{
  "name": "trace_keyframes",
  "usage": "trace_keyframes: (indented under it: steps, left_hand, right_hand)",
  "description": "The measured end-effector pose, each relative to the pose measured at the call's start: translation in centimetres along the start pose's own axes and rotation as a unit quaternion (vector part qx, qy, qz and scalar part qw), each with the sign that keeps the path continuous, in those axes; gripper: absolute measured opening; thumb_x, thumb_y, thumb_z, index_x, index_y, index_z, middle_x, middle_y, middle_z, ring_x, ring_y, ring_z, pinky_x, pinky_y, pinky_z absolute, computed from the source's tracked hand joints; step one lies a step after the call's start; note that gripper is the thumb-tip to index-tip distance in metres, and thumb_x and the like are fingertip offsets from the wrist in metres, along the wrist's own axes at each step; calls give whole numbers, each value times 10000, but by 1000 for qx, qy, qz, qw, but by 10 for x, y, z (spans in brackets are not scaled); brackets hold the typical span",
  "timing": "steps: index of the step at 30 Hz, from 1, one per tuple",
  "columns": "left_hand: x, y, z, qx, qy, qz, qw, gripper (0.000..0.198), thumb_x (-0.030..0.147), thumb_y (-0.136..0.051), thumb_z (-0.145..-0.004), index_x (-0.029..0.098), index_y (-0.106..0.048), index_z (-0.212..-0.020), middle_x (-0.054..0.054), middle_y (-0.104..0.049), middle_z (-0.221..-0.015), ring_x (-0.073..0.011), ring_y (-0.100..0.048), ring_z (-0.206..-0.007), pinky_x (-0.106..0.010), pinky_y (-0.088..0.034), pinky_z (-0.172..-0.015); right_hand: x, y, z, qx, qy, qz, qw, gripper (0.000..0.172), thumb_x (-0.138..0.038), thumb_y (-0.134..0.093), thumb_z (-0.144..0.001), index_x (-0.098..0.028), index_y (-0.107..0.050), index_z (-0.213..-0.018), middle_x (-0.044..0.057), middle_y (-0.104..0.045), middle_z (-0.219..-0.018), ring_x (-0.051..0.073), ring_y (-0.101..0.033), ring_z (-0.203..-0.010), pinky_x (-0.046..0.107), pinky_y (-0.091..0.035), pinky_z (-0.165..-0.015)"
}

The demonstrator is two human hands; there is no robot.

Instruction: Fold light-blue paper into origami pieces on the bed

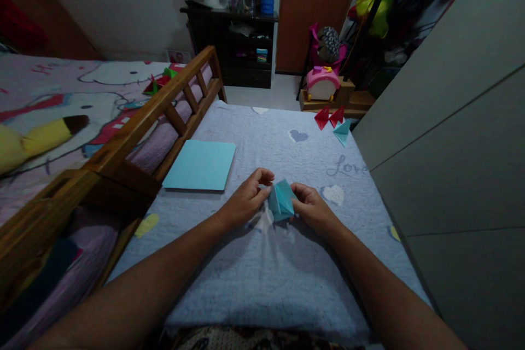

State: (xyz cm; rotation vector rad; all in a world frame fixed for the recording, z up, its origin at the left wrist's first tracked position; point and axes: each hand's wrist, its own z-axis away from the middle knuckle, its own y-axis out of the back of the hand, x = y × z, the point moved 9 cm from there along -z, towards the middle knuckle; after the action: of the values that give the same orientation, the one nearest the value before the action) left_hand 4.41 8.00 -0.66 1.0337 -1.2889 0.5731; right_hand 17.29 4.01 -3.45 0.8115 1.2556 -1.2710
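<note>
A small folded piece of light-blue paper is held just above the bed between both hands. My left hand pinches its left edge with thumb and fingers. My right hand grips the right edge, thumb in front. Creased, pointed flaps show on the paper's near face. To the left, a flat stack of light-blue sheets lies on the bed. Two red folded paper pieces and a light-blue folded one rest at the bed's far right corner.
A wooden bed rail runs along the left, with another bed behind it. On the right stands a pale cabinet. Beyond the bed's far edge are a dark shelf and a pink toy case.
</note>
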Motion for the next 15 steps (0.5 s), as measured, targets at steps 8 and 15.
trace_keyframes:
  steps: [8,15]
  left_hand:
    - [17,-4,4,4,-28,-133,991,324,285,-559,-899,212,-501,-1210,-61,-528,-1103,-183,-549,-904,-354,-469,-875]
    - [22,-17,7,-73,-57,-92,991,312,262,-644,-820,208,-530,-1105,-70,-550,-1106,-226,-556,-1032,-316,-494,-794]
  right_hand:
    - [-4,10,0,52,12,-16,998,313,-408,-781,-727,-185,-561,-740,-76,-531,-553,60,-444,-412,184,-393,-404]
    - [-5,8,-1,34,25,2,999,285,-396,-770,-738,-188,-591,-816,-58,-592,-665,60,-493,-427,186,-422,-394]
